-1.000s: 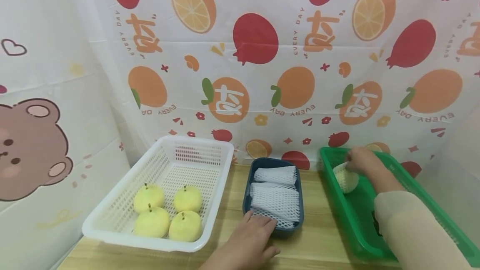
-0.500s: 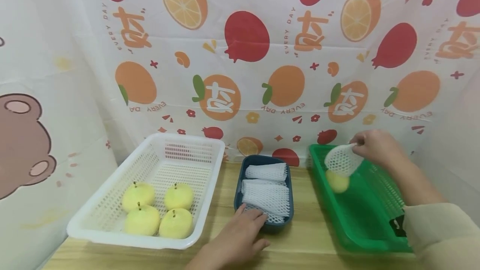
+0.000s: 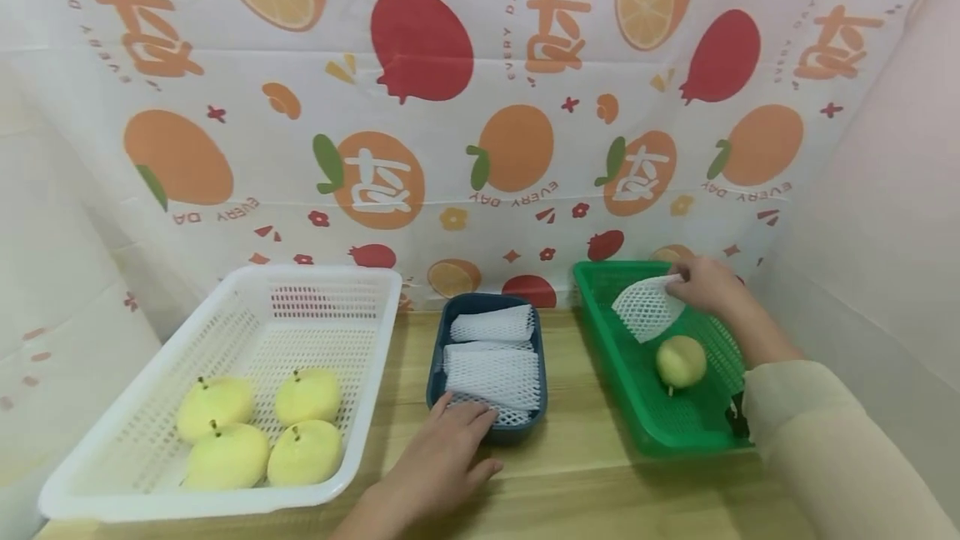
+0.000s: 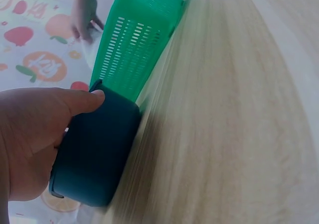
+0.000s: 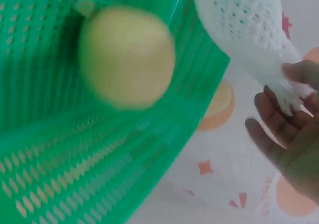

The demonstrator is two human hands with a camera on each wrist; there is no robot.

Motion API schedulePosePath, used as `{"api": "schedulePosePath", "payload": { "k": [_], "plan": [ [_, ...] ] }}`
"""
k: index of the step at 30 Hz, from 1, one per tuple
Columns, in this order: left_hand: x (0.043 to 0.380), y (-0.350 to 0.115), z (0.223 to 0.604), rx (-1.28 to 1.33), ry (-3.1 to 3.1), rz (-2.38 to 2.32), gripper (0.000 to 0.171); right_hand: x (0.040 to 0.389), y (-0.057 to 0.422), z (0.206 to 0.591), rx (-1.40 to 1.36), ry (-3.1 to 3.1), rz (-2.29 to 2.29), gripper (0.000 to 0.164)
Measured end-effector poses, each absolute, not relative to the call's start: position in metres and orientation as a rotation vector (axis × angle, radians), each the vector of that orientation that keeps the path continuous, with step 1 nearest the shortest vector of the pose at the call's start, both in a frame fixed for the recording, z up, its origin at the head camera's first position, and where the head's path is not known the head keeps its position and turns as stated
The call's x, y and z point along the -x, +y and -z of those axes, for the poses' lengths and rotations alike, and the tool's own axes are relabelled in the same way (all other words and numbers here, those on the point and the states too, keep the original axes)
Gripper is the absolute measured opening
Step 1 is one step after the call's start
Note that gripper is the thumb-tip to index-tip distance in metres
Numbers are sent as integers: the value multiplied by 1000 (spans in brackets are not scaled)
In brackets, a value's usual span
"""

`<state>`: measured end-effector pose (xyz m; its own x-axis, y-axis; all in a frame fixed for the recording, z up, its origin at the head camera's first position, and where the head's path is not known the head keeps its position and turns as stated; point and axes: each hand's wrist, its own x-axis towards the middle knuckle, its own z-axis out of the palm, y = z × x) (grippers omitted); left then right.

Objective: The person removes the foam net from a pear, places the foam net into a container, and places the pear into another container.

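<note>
My right hand (image 3: 705, 283) pinches a white foam net sleeve (image 3: 648, 307) by one end, over the back of the green basket (image 3: 651, 433). The sleeve hangs down, limp and flattened. Below it a bare yellow pear (image 3: 681, 361) lies on its side in the basket, stem toward me. In the right wrist view the pear (image 5: 129, 57) is blurred. My left hand (image 3: 442, 448) rests at the near end of a dark blue tub (image 3: 508, 433), fingers over the net sleeves (image 3: 491, 373) in it. The left wrist view has the thumb (image 4: 89, 100) along the tub's rim.
On the left stands a white perforated basket (image 3: 375, 382) with several yellow pears (image 3: 228, 455) in its near half. All three containers stand on a wooden table (image 3: 562, 498). A fruit-print cloth (image 3: 442, 248) hangs close behind them.
The right hand has lifted the net sleeve off the pear, which has dropped and rolled over in the green basket. The left hand stays at the tub. The head view has shifted right.
</note>
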<state>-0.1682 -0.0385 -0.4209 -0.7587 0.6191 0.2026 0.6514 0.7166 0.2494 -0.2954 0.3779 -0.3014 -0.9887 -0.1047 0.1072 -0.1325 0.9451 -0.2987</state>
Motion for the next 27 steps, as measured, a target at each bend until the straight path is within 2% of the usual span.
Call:
{"api": "schedulePosePath", "payload": {
  "k": [2,8,13,17,23,27],
  "plan": [
    [168,-42,421,1033,-2810,477,55,297,380,298,-176,-2997,-513,22],
    [170,-46,421,1009,-2816,481,55,297,388,293,-154,-2856,-451,4],
    [169,-46,420,1000,-2838,477,54,296,387,298,-183,-3147,-192,35],
    [168,-43,419,1017,-2834,467,54,289,383,309,-178,-3468,-190,41],
    [167,-42,419,1027,-2840,459,54,275,378,319,38,-3681,-448,46],
    [166,-44,419,1022,-2848,457,54,270,374,321,33,-3714,-487,63]
  ]
}}
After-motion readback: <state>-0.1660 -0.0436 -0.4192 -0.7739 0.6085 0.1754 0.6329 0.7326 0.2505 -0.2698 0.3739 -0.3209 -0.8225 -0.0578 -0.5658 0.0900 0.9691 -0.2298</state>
